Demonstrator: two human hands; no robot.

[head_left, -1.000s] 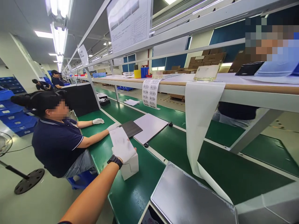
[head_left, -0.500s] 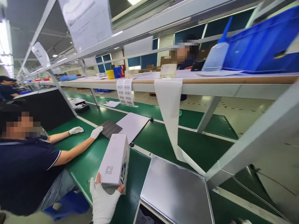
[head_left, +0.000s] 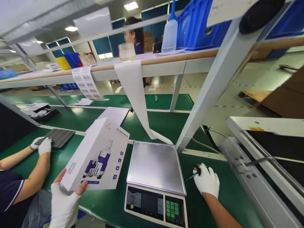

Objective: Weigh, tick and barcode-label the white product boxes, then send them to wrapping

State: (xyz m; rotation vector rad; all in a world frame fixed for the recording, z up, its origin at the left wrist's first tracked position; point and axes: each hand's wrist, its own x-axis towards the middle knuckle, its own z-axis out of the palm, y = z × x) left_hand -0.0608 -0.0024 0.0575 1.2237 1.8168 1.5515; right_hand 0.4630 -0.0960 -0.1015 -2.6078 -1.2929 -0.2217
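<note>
The left hand (head_left: pixel 64 204) gripped the near end of a white box (head_left: pixel 104 158) above the counter (head_left: pixel 109 205), its bottle-printed side turned to view; half a second earlier, mainly the top had shown. The right hand (head_left: pixel 208 182), barely visible then, had its fingers closed around a slim dark tool (head_left: pixel 193 175). Well beyond the left fingers, a black tray (head_left: pixel 48 117) contained white items. High beyond the right fingers, a blue crate (head_left: pixel 192 30) stood on a shelf (head_left: pixel 163 60), its contents hidden.
</note>
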